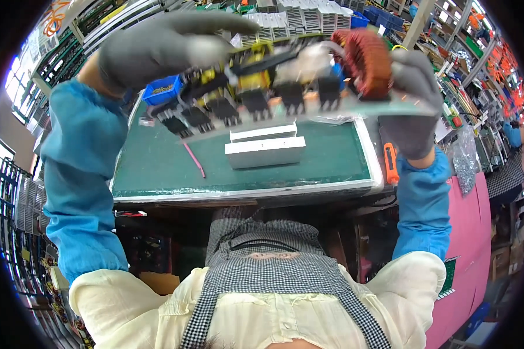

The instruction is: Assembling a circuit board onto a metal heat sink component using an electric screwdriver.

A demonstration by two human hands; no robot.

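Note:
A green circuit board [250, 125] is raised over the bench, its row of black parts toward me and a large copper-wound coil [367, 64] at its right end. It is blurred by motion. My right hand [413, 99], in a grey glove, grips the board's right end beside the coil. Over the board's left part is my left hand [163, 52], also gloved, with a finger stretched out and apart from the thumb. The thumb overlaps the board's upper edge; whether it touches cannot be made out. Beneath the board, two grey metal bars [265, 153] lie on the green mat [174, 174].
A pink stick [194, 160] lies left of the bars. An orange-handled tool [390, 164] rests at the bench's right edge. At the back left stands a blue bin [162, 90] of small parts. A clear bag [466, 160] and a pink sheet [468, 244] are at right.

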